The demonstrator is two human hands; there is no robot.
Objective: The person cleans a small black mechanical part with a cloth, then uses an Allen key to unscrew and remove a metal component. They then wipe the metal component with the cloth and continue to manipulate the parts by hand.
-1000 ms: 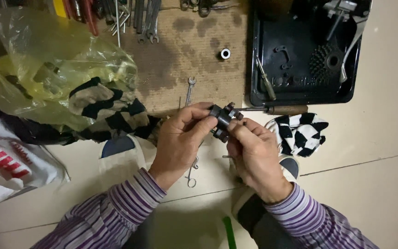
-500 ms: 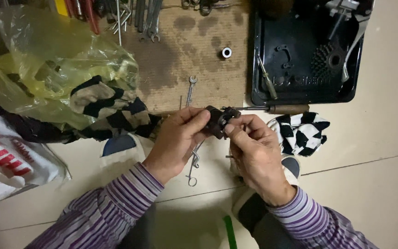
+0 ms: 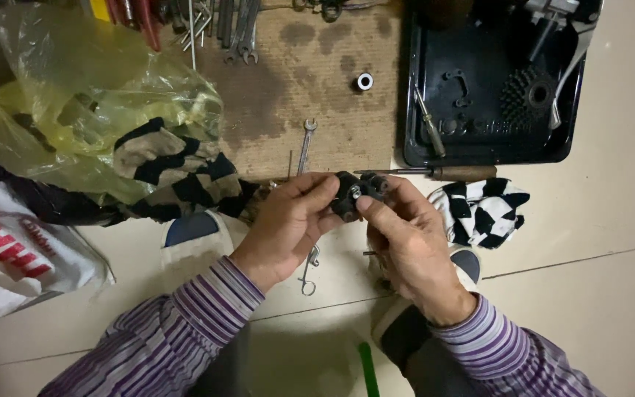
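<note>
A small dark metal part (image 3: 352, 192), black and greasy, is held between both hands over the tiled floor. My left hand (image 3: 288, 224) grips its left side with thumb and fingers. My right hand (image 3: 406, 239) pinches its right side, thumb and forefinger on the top. Both sleeves are purple striped. A thin wrench (image 3: 308, 265) lies on the floor under my hands.
A black tray (image 3: 486, 151) with a toothed sprocket (image 3: 527, 95) and tools lies at top right. A brown board (image 3: 295, 88) carries a small wrench (image 3: 305, 143), a silver socket (image 3: 364, 81) and tools. A wooden-handled screwdriver (image 3: 442, 173), checked rag (image 3: 483, 209) and yellow bag (image 3: 75, 103) lie nearby.
Both hands have stayed on the dark part, turning it slightly; my right thumb and forefinger have shifted on top of it.
</note>
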